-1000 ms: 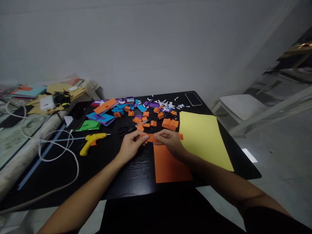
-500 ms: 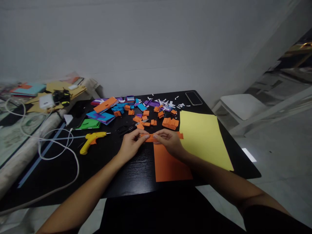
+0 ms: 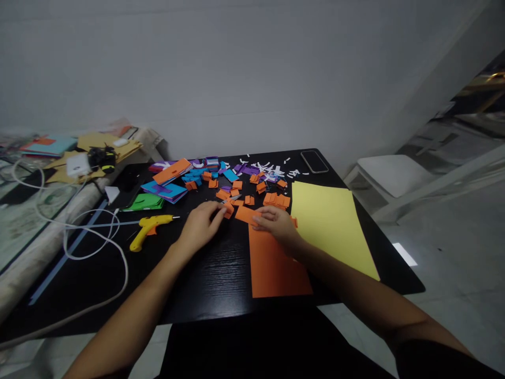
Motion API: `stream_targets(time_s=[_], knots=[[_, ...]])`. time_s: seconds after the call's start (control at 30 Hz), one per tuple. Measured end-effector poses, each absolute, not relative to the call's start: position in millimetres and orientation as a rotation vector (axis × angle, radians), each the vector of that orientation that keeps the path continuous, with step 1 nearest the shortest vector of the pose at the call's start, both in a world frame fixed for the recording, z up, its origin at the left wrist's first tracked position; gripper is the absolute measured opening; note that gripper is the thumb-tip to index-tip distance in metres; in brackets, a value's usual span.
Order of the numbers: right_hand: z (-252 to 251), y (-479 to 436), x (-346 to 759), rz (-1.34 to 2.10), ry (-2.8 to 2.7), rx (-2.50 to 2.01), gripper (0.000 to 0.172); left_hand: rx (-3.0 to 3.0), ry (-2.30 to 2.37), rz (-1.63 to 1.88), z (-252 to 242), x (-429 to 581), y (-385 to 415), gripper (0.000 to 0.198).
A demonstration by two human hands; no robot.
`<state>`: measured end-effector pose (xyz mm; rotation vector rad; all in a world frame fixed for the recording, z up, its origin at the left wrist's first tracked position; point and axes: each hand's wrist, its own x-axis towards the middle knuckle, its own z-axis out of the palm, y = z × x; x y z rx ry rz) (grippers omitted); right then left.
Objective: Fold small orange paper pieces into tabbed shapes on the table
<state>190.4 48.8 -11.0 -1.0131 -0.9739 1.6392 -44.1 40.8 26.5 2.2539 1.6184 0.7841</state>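
Note:
Low over the black table, my right hand (image 3: pixel 278 223) pinches a flat orange paper strip (image 3: pixel 248 215) between thumb and fingers. Just left of it is my left hand (image 3: pixel 201 223), its thumb and forefinger closed at a small folded orange paper piece (image 3: pixel 229 210). The scissors' blades (image 3: pixel 237 198) show behind that piece; their handles are hidden by my left hand. An orange sheet (image 3: pixel 276 268) lies under my right hand and forearm. Beyond my right hand sits a stack of folded orange pieces (image 3: pixel 276 200).
A yellow glue gun (image 3: pixel 148 229) lies left, near a looping white cable (image 3: pixel 125 263). Yellow sheets (image 3: pixel 331 226) lie right, with a phone (image 3: pixel 314 161) behind them. Folded coloured papers (image 3: pixel 169 179) and white scraps (image 3: pixel 272 171) cover the table's back.
My hands have moved apart, the left one shifting left. The orange strip that both hands held is now in my right hand alone, and the scissors' handles have become covered.

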Motion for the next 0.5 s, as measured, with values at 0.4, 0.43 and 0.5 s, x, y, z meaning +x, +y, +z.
stream_targets(time_s=[0.4,0.43,0.5], knots=[[-13,68,198,1.615,-0.708,-1.055,0.038,2.295,2.024,0.076,7,-87,69,0.026],[-12,69,198,1.614,-0.691,-1.057,0.038,2.3,2.021,0.052,8,-88,68,0.027],[-12,69,199,1.623,-0.678,-1.055,0.037,2.316,1.998,0.013,11,-84,65,0.026]])
